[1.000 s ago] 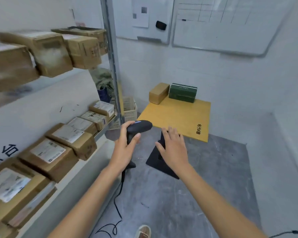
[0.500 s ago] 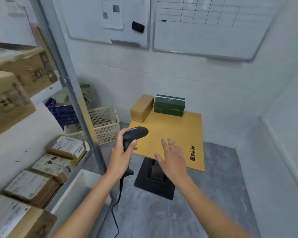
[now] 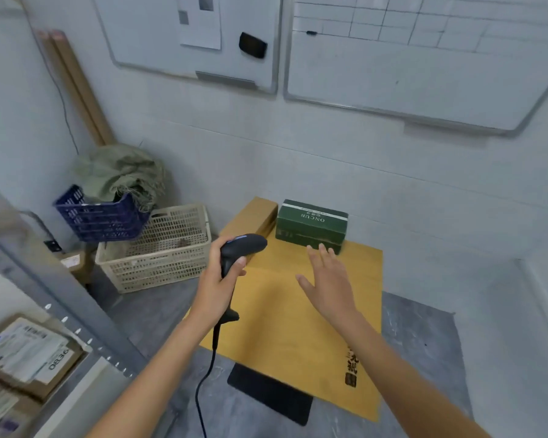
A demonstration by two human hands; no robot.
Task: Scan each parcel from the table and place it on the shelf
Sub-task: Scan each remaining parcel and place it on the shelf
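Risk of a fumbled pickup: right hand (image 3: 329, 279) spread, empty, just short of green parcel (image 3: 311, 225) at worktop (image 3: 301, 327) far edge; left hand (image 3: 217, 281) gripping scanner (image 3: 239, 248), brown parcel (image 3: 250, 216) just beyond, cable liable to snag.

Green parcel (image 3: 311, 226) and brown parcel (image 3: 250, 218) touching at table's (image 3: 298, 327) far edge.

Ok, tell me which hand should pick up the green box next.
The right hand. It is open, holds nothing, and its fingertips reach toward the green box on the table. The left hand is taken up gripping the scanner.
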